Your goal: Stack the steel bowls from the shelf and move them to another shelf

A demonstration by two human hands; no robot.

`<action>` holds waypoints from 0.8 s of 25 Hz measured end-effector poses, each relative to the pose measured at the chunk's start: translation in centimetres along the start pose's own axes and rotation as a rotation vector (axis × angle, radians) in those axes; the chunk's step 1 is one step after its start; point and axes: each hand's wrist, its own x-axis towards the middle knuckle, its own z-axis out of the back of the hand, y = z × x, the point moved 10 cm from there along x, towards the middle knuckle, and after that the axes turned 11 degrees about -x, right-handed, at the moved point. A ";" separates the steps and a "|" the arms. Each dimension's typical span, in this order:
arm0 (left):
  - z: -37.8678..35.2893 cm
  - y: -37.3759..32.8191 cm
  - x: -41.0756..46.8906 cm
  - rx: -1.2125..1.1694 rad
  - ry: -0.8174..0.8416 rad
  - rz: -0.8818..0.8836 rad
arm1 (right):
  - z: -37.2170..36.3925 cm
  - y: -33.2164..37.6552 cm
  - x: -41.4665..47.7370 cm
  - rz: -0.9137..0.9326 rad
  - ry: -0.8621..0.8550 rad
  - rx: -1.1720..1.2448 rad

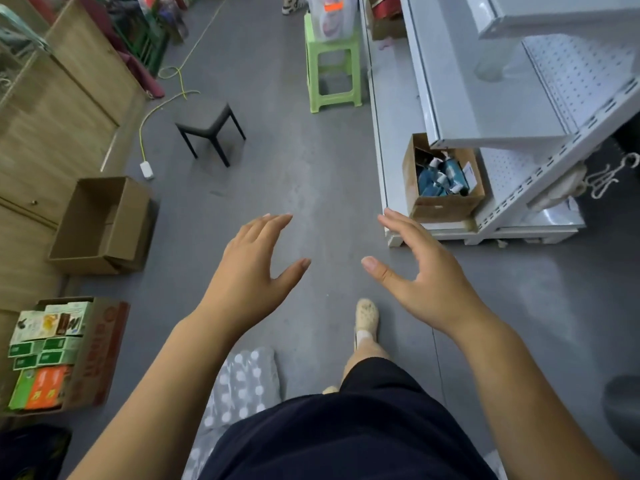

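Note:
No steel bowls show in the head view. My left hand (254, 268) and my right hand (420, 271) are stretched out in front of me over the grey floor, palms turned toward each other, fingers straight and spread, holding nothing. A white metal shelf unit (485, 109) stands at the right; its boards in view look bare. My right hand is just left of the unit's bottom corner.
A cardboard box of blue packs (441, 180) sits on the bottom shelf board. On the floor are a black stool (207, 124), a green plastic stool (332, 64), an empty carton (100, 225), a box of packets (59, 355) and a yellow cable (162, 102). Wooden cabinets (52, 116) line the left.

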 end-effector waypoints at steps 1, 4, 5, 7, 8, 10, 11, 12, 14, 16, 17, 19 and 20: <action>-0.1 0.6 2.1 -0.004 -0.004 0.016 | 0.2 -0.5 2.6 0.005 0.018 -0.008; 0.4 1.9 8.3 -0.001 -0.037 0.065 | 0.8 -1.3 10.5 0.047 0.068 -0.046; 0.8 2.2 10.4 0.006 -0.056 0.084 | 1.1 -1.4 13.1 0.065 0.087 -0.067; 1.6 2.1 15.3 0.006 -0.085 0.119 | 2.6 -1.6 18.6 0.081 0.127 -0.105; 2.0 1.9 17.5 -0.006 -0.101 0.128 | 3.3 -1.6 21.2 0.092 0.137 -0.121; 3.1 1.5 21.8 -0.034 -0.167 0.138 | 4.5 -1.8 26.5 0.118 0.147 -0.172; 3.8 1.5 24.0 -0.048 -0.205 0.151 | 5.1 -1.8 29.2 0.127 0.147 -0.198; 4.3 1.6 25.8 -0.061 -0.230 0.164 | 5.5 -1.7 31.6 0.135 0.143 -0.214; 5.2 2.4 28.5 -0.076 -0.253 0.187 | 5.6 -1.1 35.8 0.144 0.152 -0.209; 6.2 3.9 31.2 -0.086 -0.259 0.219 | 5.2 -0.7 39.5 0.142 0.167 -0.207; 6.8 4.9 32.8 -0.092 -0.266 0.238 | 5.0 -0.7 41.5 0.136 0.170 -0.208; 8.1 6.2 35.5 -0.089 -0.285 0.238 | 5.0 -0.6 44.5 0.126 0.162 -0.218; 8.8 7.0 37.6 -0.093 -0.283 0.231 | 5.0 -0.6 46.4 0.114 0.158 -0.216</action>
